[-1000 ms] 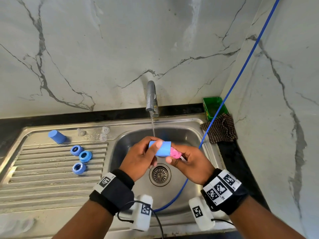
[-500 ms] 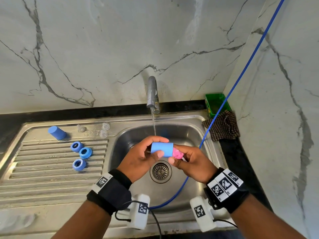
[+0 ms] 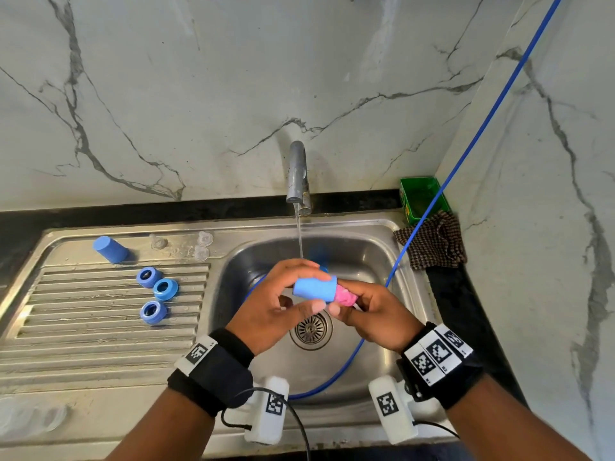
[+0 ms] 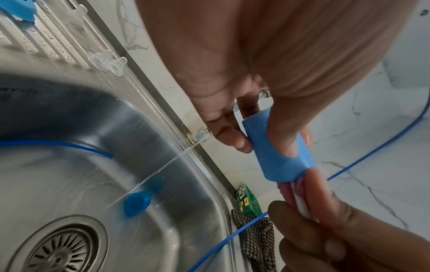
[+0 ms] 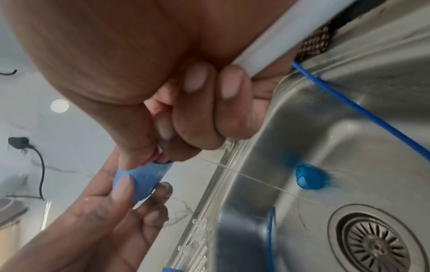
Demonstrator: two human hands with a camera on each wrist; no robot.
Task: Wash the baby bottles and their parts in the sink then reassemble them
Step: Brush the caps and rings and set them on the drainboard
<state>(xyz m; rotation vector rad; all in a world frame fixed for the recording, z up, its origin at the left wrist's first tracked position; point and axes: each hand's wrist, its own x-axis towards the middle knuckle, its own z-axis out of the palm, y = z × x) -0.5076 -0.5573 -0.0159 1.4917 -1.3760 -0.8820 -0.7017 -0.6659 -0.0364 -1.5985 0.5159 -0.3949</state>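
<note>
Over the sink basin [image 3: 366,251] my left hand [image 3: 279,304] grips a light blue bottle cap [image 3: 314,287] [image 4: 277,156] [image 5: 144,178] lying sideways. My right hand [image 3: 369,311] holds a white-handled brush [image 5: 288,38] whose pink sponge head [image 3: 344,294] is pushed into the cap's open end. Another blue cap [image 4: 137,202] [image 5: 309,177] lies in the basin under the thin water stream [image 3: 299,234] from the tap [image 3: 298,174]. On the drainboard [image 3: 83,327] stand a blue cap [image 3: 109,249], three blue collar rings [image 3: 156,294] and clear teats [image 3: 199,246].
A blue hose [image 3: 466,151] runs from the upper right down through the basin. A green box [image 3: 422,197] and a checked cloth [image 3: 432,242] sit at the sink's right back corner. The drain strainer [image 3: 311,329] is below my hands. Marble walls close the back and right.
The cap and sponge have stayed between my hands over the basin; my left fingers have shifted slightly round the cap. Water keeps running.
</note>
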